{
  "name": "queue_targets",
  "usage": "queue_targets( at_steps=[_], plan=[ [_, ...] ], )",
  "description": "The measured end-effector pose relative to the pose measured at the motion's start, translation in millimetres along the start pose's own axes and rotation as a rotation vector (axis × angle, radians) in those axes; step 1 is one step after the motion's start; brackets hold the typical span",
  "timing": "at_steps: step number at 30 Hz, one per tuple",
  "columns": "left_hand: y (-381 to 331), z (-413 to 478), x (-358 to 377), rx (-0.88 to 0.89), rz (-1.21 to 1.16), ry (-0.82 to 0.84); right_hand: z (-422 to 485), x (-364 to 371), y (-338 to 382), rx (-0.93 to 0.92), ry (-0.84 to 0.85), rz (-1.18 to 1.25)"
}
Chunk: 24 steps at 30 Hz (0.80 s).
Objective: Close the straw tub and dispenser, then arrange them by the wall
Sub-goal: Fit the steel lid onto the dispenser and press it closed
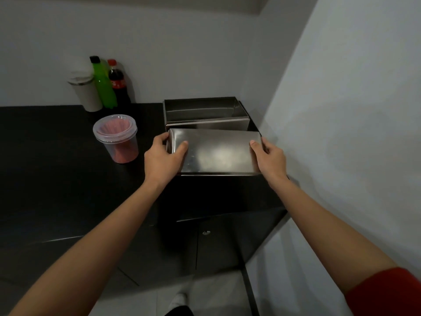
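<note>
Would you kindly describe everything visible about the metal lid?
The metal lid is a rectangular, shiny steel-looking cover with turned-down edges and a soft glare. It is off the open metal box, in front of it over the black counter. The left hand and right hand grip its short ends.

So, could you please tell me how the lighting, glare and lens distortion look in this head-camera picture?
In the head view, lighting is dim; the black counter loses detail. A soft glare patch sits on the steel lid held by the left hand and right hand. Wide-angle distortion bends the wall corner and leans the bottles. The image is slightly soft.
</note>
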State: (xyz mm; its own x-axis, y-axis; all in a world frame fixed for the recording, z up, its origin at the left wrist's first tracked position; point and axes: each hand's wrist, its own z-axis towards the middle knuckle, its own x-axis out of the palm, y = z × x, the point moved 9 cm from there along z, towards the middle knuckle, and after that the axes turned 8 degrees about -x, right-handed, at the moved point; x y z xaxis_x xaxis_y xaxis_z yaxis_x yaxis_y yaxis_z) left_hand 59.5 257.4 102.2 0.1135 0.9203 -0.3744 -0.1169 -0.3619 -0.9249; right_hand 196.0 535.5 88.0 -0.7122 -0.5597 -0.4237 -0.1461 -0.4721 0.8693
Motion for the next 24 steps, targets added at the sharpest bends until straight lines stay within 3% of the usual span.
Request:
queue_targets(
  at_steps=[8, 18, 24],
  plan=[
    [-30.2, 38.7, -9.2, 0.033, -0.184, -0.022, 38.5, 7.0, 41.0, -0.021, -0.152, 0.173],
    [-49.6, 100.1, 16.3, 0.037, -0.135, 0.170, 103.0, 8.7, 54.1, 0.062, -0.291, 0.132],
    [-51.9, 132.0, 29.1, -0.001, -0.076, 0.196, 134.6, 25.3, 53.9, 0.104, -0.266, 0.108]
  ],
)
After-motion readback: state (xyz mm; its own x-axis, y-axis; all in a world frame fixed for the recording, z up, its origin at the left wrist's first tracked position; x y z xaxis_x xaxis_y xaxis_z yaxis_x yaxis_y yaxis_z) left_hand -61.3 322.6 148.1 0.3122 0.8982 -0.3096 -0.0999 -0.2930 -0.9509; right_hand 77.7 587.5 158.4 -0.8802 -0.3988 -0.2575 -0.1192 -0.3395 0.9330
